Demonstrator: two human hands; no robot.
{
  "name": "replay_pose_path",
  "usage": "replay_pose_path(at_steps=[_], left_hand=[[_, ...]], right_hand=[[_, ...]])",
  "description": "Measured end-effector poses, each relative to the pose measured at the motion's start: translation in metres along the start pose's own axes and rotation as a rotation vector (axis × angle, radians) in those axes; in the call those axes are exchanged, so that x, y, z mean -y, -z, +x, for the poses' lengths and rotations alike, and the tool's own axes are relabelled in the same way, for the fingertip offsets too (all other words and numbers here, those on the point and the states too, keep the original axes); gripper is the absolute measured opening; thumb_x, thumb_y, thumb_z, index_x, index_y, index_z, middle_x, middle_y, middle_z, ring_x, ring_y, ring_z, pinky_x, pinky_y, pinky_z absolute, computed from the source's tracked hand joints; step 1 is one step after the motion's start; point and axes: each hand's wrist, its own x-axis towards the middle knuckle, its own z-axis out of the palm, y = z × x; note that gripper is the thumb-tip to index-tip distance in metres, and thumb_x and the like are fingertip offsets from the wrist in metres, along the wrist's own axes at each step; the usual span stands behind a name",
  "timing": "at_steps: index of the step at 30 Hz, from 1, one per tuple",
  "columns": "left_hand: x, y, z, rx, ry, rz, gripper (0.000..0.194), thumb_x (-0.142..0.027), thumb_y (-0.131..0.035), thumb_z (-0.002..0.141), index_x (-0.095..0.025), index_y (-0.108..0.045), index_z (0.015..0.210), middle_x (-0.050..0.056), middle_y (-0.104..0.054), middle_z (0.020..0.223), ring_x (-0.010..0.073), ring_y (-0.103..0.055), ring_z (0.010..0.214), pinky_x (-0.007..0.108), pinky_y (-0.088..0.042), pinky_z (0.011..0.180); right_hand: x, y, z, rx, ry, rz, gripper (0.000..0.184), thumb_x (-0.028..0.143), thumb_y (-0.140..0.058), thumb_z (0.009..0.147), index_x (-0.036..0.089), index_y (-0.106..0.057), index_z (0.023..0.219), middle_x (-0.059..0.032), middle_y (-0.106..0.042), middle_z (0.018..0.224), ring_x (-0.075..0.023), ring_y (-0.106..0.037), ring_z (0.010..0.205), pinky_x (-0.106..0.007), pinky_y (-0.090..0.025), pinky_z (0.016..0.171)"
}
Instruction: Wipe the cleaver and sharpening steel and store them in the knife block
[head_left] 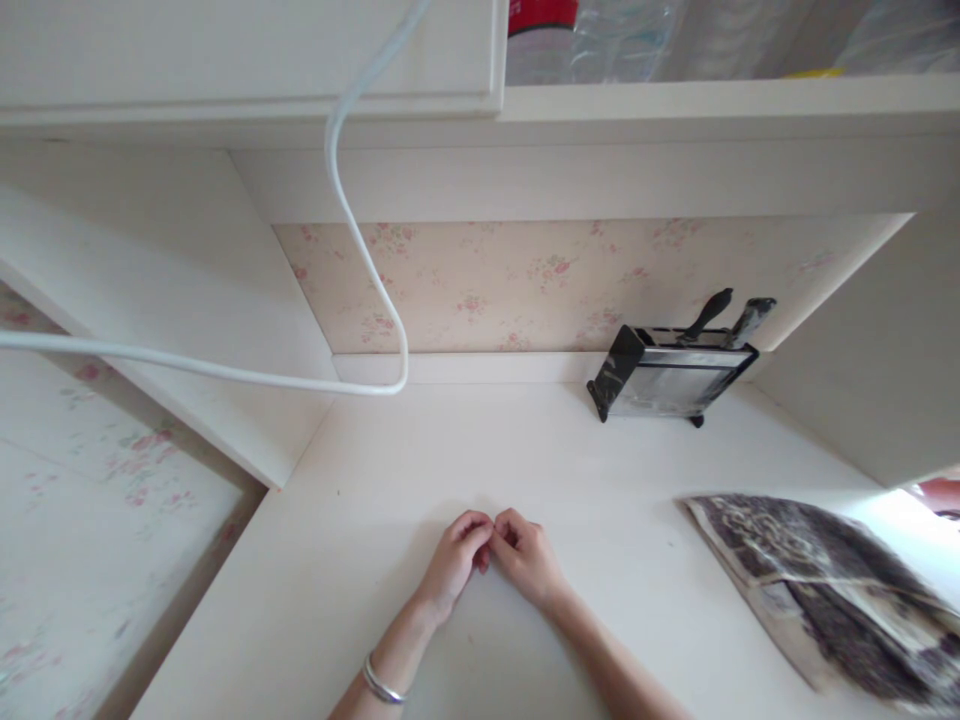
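My left hand (459, 560) and my right hand (525, 555) meet fingertip to fingertip above the middle of the white countertop (337, 600). The fingers of both are curled inward, thumbs pressed to the forefingers in a pinch. Whatever may be between the fingertips is too small or hidden to make out. A silver bangle (382, 682) circles the left wrist. To the right of my hands lies a folded brown and cream patterned towel (780, 545), apart from them.
A black-edged knife holder (660, 385) with two handles sticking up stands at the back right. A white cable (364, 245) hangs in front at the left. Overhead is a cabinet (247, 60) with an open shelf (712, 100). Side panels bound the counter.
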Motion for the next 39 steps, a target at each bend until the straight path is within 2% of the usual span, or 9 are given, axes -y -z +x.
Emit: replay_pose_path(at_steps=[18, 39], left_hand=[[0.0016, 0.0004, -0.0003, 0.003, -0.017, 0.017, 0.017, -0.035, -0.061, 0.081, -0.017, -0.060, 0.081, -0.005, -0.049, 0.055, 0.0097, -0.044, 0.051, 0.024, -0.030, 0.051], [0.0012, 0.0001, -0.0012, 0.003, -0.020, 0.055, 0.019, -0.037, -0.059, 0.082, -0.018, -0.061, 0.083, -0.005, -0.050, 0.058, 0.0100, -0.045, 0.054, 0.024, -0.032, 0.053]], right_hand=[[0.0032, 0.0017, -0.0010, 0.003, -0.003, -0.010, 0.018, 0.030, -0.054, 0.088, 0.020, -0.052, 0.073, 0.0029, -0.058, 0.060, -0.0113, -0.051, 0.055, -0.022, -0.036, 0.054], [-0.0008, 0.0010, -0.0007, 0.002, -0.016, 0.012, 0.020, 0.033, -0.054, 0.088, 0.021, -0.052, 0.073, 0.0024, -0.058, 0.060, -0.0126, -0.051, 0.056, -0.024, -0.036, 0.054]])
